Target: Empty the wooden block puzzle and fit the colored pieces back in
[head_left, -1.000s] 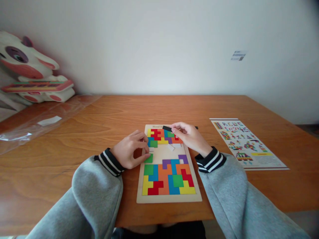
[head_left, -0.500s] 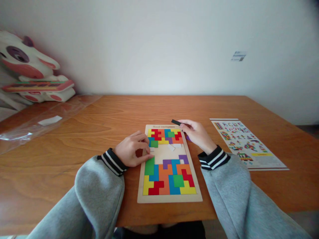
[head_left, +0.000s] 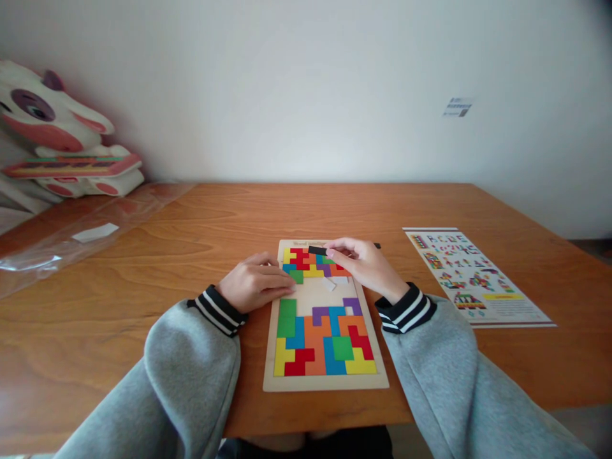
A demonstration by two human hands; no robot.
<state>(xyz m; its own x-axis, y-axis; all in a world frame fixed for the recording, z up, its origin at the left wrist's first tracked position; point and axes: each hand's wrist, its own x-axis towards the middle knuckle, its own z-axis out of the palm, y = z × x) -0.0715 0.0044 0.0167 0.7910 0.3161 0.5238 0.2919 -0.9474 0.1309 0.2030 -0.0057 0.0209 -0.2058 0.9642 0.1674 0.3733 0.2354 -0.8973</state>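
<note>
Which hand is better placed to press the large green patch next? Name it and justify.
The left hand, likely: it is nearer the large green patch, while the right hand holds a black stick.

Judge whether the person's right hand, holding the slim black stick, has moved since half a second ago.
Yes: against the rectangular pale wooden puzzle board, the right hand has shifted leftward and toward the person, bringing the black stick over the board.

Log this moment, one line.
left hand: at puzzle board, left side; right hand: holding black stick; printed sheet: right of board
</note>
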